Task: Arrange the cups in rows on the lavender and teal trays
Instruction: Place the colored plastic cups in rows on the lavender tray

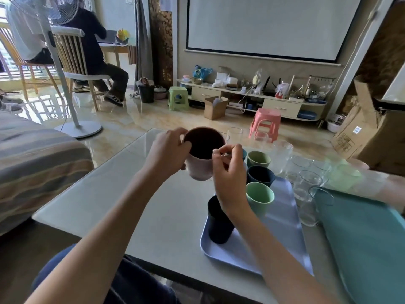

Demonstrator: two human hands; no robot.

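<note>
A pale pink cup (200, 167) is held in the air above the table (153, 205), left of the lavender tray (282, 218) and clear of it. It is gripped at the far left rim by the left hand (168, 150), whose fingers are curled closed on it, and pinched at the near right rim by the fingertips of the right hand (230, 183); whether a second cup is nested inside cannot be told.

On the lavender tray a dark blue cup (219, 222) is stood nearest, directly under the right wrist, with a light green cup (260, 199), a second dark cup (260, 175) and an olive cup (258, 160) ranged farther back. Clear glasses (306, 185) are crowded between the two trays and beyond; the teal tray (363, 238), at the right, is bare where seen.

The near dark cup could be toppled by the wrist if the pink cup is lowered rightward. A rim-only pinch could let the cup slip.
</note>
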